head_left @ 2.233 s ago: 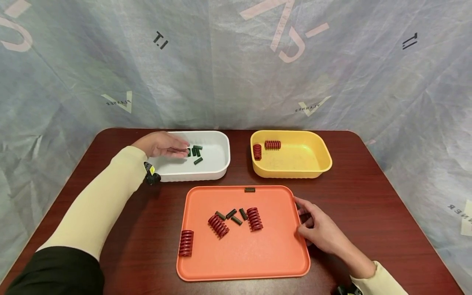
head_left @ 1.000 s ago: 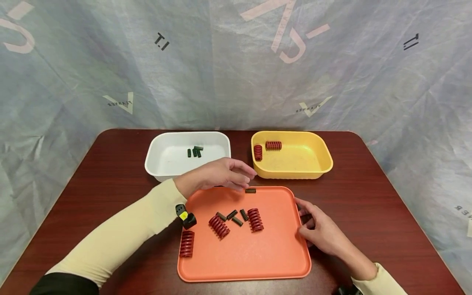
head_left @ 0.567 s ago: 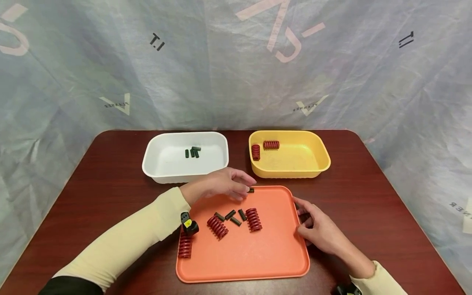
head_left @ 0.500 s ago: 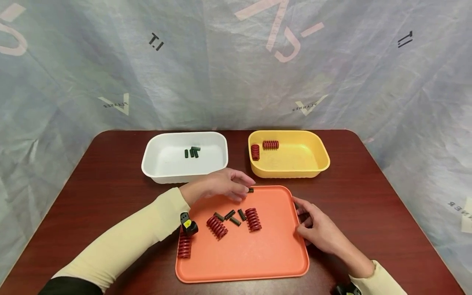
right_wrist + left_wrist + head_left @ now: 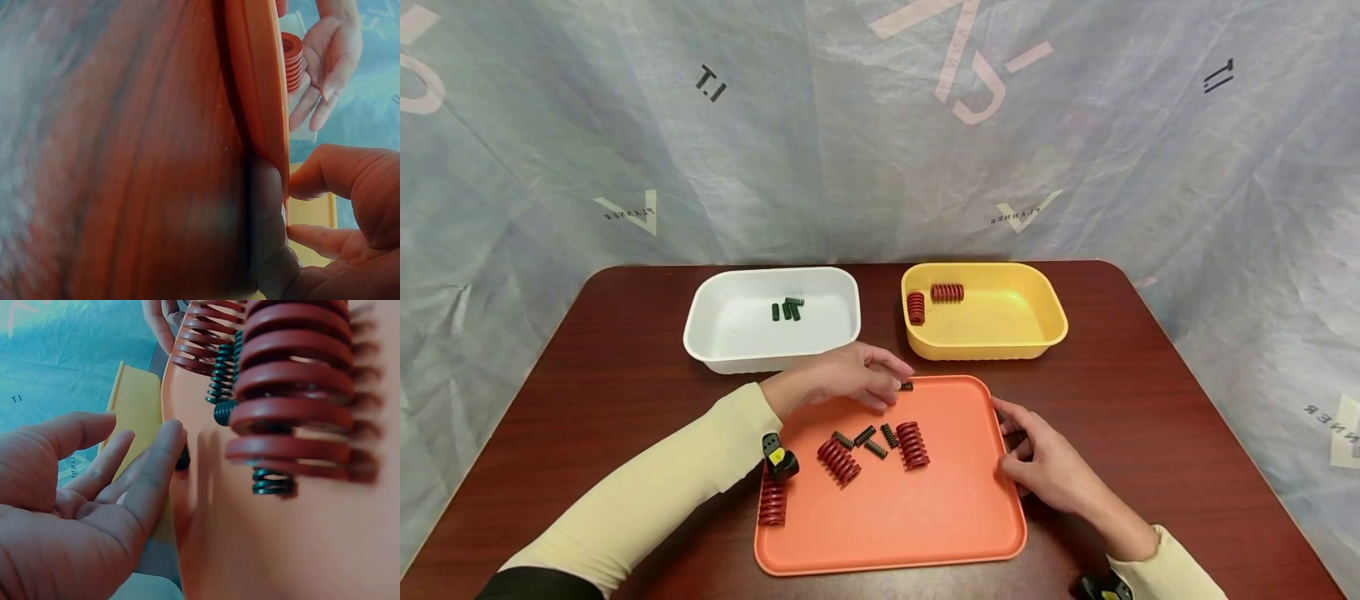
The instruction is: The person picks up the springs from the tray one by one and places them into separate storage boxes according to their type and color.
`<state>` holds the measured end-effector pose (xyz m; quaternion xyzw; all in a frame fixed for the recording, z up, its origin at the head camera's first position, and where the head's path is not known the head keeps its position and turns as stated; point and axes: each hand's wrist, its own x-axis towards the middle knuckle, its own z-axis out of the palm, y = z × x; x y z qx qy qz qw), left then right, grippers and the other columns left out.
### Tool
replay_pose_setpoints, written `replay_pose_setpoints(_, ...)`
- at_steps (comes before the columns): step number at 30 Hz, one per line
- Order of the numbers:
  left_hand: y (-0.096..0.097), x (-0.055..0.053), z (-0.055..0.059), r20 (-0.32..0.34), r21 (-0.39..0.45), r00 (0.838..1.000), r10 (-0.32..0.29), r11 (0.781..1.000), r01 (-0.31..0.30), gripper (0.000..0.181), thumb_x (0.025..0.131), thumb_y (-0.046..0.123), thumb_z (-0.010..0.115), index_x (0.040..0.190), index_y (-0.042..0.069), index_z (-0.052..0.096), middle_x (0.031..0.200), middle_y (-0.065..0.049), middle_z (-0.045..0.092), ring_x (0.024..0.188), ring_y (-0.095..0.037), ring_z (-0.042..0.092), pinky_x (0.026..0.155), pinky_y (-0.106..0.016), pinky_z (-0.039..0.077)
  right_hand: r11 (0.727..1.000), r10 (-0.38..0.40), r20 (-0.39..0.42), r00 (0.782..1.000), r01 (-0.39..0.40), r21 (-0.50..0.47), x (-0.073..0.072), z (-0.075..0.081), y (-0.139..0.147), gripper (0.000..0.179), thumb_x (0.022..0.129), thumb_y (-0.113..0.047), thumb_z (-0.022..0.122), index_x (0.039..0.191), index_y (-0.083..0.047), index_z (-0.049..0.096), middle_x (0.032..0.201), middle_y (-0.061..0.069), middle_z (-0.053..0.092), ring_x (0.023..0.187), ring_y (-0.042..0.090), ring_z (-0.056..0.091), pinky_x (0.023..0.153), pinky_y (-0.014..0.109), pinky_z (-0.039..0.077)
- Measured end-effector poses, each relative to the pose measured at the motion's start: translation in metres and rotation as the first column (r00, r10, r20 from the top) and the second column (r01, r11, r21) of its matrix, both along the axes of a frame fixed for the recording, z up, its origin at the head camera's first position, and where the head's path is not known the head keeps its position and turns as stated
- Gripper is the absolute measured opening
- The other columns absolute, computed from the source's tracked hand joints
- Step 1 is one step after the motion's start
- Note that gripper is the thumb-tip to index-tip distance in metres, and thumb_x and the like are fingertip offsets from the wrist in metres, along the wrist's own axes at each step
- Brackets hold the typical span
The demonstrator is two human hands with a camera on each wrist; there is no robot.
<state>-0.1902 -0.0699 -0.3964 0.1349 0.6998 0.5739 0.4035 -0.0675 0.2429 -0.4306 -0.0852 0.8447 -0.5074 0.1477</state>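
Note:
My left hand (image 5: pixel 850 377) reaches over the far edge of the orange tray (image 5: pixel 947 517), by a small dark green spring (image 5: pixel 907 386). In the left wrist view the fingers of the left hand (image 5: pixel 94 506) are extended, thumb apart, with one fingertip in front of that spring (image 5: pixel 183 457); whether they touch, I cannot tell. My right hand (image 5: pixel 1047 461) holds the tray's right edge, and the right wrist view shows its fingers on both sides of the rim (image 5: pixel 275 94). Large red springs (image 5: pixel 913 445) and several small green springs (image 5: pixel 876 449) lie mid-tray.
A white bin (image 5: pixel 722 329) at the back left contains several small green springs (image 5: pixel 786 311). The yellow bin (image 5: pixel 1000 321) to its right has two red springs (image 5: pixel 947 292). Another red spring (image 5: pixel 772 504) lies along the tray's left edge, partly behind the wrist camera (image 5: pixel 778 458).
From the white bin, my left hand has moved right and nearer, to the tray's far edge, and now partly covers the small spring there. My right hand keeps its hold on the tray.

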Motion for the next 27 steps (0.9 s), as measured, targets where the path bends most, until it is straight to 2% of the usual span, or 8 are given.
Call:
replay_pose_setpoints(6, 0.001, -0.001, -0.003, -0.001, -0.022, 1.000, -0.003, 1.000, 0.003, 0.036, 0.100, 0.000, 0.061, 0.136, -0.005, 0.061, 0.122, -0.017, 0.068, 0.102, -0.030, 0.070, 0.089, -0.041, 0.062, 1.000, 0.007, -0.007, 1.000, -0.007, 0.008, -0.001, 0.001, 0.000, 0.082, 0.084, 0.012, 0.064, 0.159, -0.004, 0.033, 0.122, 0.022, 0.053, 0.076, 0.027, 0.063, 0.049, 0.038, 0.060)
replay_pose_setpoints(11, 0.004, 0.001, -0.008, -0.010, -0.062, 1.000, 0.005, 0.998, -0.006, 0.033, 0.096, -0.004, 0.067, 0.129, -0.006, 0.066, 0.111, -0.015, 0.073, 0.094, -0.026, 0.072, 0.084, -0.038, 0.063, 1.000, 0.004, -0.004, 1.000, -0.004, 0.007, 0.000, 0.001, 0.000, 0.082, 0.084, 0.012, 0.064, 0.159, -0.003, 0.033, 0.121, 0.022, 0.052, 0.076, 0.027, 0.063, 0.049, 0.038, 0.060)
replay_pose_setpoints(16, 0.008, 0.003, -0.014, -0.040, -0.112, 0.999, 0.022, 0.993, -0.026, 0.031, 0.088, -0.009, 0.074, 0.119, -0.006, 0.070, 0.104, -0.013, 0.076, 0.087, -0.024, 0.075, 0.078, -0.036, 0.065, 1.000, 0.002, -0.005, 1.000, -0.002, 0.011, 0.000, 0.002, 0.000, 0.082, 0.084, 0.012, 0.063, 0.159, -0.003, 0.033, 0.120, 0.023, 0.052, 0.077, 0.027, 0.063, 0.049, 0.038, 0.060)
replay_pose_setpoints(20, 0.011, 0.005, -0.015, -0.080, -0.158, 0.997, 0.013, 0.987, -0.026, 0.029, 0.085, -0.012, 0.077, 0.113, -0.005, 0.072, 0.096, -0.012, 0.076, 0.080, -0.020, 0.074, 0.073, -0.035, 0.065, 1.000, 0.003, -0.006, 1.000, -0.003, 0.009, 0.000, 0.001, 0.000, 0.082, 0.084, 0.012, 0.063, 0.159, -0.003, 0.033, 0.121, 0.022, 0.053, 0.077, 0.027, 0.063, 0.049, 0.038, 0.061)
replay_pose_setpoints(27, 0.011, 0.009, -0.014, -0.133, -0.195, 0.991, -0.007, 0.981, -0.019, 0.021, 0.089, -0.009, 0.074, 0.109, -0.004, 0.074, 0.091, -0.011, 0.074, 0.074, -0.017, 0.071, 0.068, -0.032, 0.064, 1.000, 0.005, -0.003, 1.000, -0.005, 0.011, 0.000, 0.001, 0.000, 0.082, 0.084, 0.011, 0.064, 0.159, -0.004, 0.033, 0.121, 0.021, 0.054, 0.076, 0.026, 0.063, 0.049, 0.038, 0.060)
